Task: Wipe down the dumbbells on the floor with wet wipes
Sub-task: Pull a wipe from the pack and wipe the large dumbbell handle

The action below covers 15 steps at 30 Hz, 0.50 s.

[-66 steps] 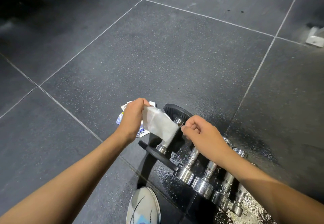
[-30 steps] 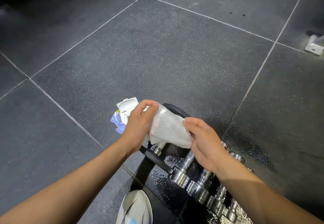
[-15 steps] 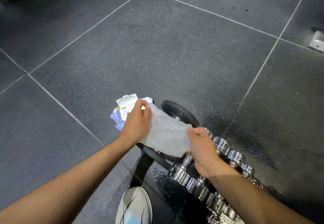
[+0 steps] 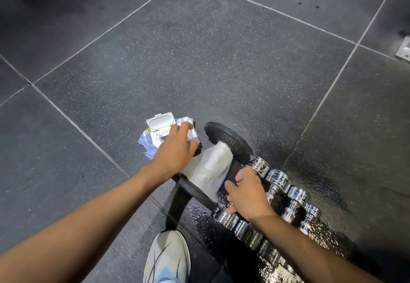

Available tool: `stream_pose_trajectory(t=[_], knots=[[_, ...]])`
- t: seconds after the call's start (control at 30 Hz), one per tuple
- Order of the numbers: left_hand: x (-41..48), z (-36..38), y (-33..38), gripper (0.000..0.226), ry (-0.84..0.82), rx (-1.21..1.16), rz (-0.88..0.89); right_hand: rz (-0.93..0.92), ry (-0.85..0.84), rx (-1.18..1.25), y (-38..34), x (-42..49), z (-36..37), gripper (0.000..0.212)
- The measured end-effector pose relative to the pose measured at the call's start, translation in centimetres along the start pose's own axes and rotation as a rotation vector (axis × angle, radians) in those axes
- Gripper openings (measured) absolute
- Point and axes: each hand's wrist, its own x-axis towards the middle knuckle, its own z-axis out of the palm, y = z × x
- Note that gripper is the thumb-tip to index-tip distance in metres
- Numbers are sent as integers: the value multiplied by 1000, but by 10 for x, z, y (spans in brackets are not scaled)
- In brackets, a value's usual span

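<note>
Whereas both hands were stretching the wet wipe (image 4: 208, 167) moments ago, it is now draping the black dumbbell (image 4: 228, 140); left hand (image 4: 175, 152) is touching the wipes pack (image 4: 158, 127), fingers loose, right hand (image 4: 246, 194) pinching the wipe's edge.

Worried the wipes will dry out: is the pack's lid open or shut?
Open: the white flip lid stands raised at the far edge of the pack.
</note>
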Motion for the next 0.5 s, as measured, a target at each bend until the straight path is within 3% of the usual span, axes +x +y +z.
stream_pose_trajectory(t=[0.13, 0.2, 0.33, 0.4, 0.5], knots=[[-5, -4, 4, 15, -143, 89, 13, -241, -8, -309, -2, 1, 5, 13], [-10, -5, 7, 16, -195, 93, -29, -414, -19, -479, -3, 4, 4, 17], [-18, -2, 2, 19, -315, 177, -73, -927, 53, -974, -9, 21, -9, 49], [-21, 0, 0, 20, -374, 224, -65, -1122, 48, -1138, -14, 34, -13, 55], [-20, 2, -2, 13, -380, 211, -136, -1305, -95, -1503, -23, 54, -11, 58]])
